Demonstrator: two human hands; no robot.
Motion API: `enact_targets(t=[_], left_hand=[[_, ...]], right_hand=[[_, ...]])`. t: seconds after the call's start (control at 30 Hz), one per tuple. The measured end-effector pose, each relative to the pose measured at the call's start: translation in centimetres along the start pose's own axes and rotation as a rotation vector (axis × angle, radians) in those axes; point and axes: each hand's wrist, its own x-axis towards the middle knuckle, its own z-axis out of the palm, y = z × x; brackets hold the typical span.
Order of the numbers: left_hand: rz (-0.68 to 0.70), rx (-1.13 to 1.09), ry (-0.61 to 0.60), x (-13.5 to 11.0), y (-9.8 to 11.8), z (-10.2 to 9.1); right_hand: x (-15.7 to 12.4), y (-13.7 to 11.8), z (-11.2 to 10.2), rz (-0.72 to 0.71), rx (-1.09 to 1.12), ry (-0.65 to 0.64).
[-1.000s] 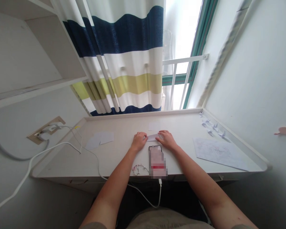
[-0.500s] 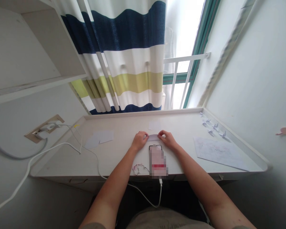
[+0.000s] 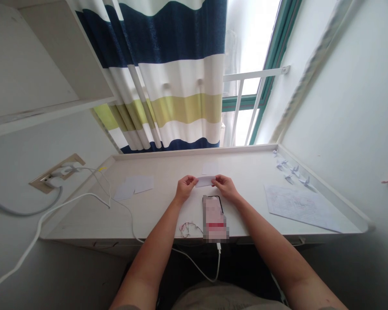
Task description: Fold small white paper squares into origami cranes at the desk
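Observation:
A small white piece of paper (image 3: pixel 204 181), folded into a narrow rectangle, is stretched between my two hands above the desk. My left hand (image 3: pixel 186 187) pinches its left end between thumb and fingers. At the right end, my right hand (image 3: pixel 225 187) grips it in the same way. Just below the hands lies a phone (image 3: pixel 215 215) with its screen up, partly blurred out, and a white charging cable (image 3: pixel 218 248) runs from its bottom edge. A thin beaded cord (image 3: pixel 188 229) rests to the left of the phone.
Loose white sheets (image 3: pixel 144 184) lie on the left of the desk (image 3: pixel 168 165), and another sheet (image 3: pixel 210 168) lies behind my hands. Several folded paper figures (image 3: pixel 289 177) stand at the right, behind a written-on sheet (image 3: pixel 299 206). Cables run from a wall socket (image 3: pixel 57 173).
The paper has tilted up to show more of its flat face, and both hands have lifted slightly with it. The left hand has shifted a little to the left.

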Motion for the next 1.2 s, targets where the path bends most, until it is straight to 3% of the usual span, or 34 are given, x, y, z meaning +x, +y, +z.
enact_targets(t=[0.5, 0.9, 1.2], left_hand=[[0.017, -0.076, -0.025, -0.4, 0.9, 0.4], [-0.119, -0.117, -0.113, -0.7, 1.6, 0.5], [-0.114, -0.091, -0.097, -0.9, 1.8, 0.8]], right_hand=[[-0.3, -1.0, 0.1, 0.057, 0.096, 0.03], [-0.3, -1.1, 0.1, 0.064, 0.107, 0.011], [-0.2, -0.9, 0.2, 0.078, 0.123, 0.009]])
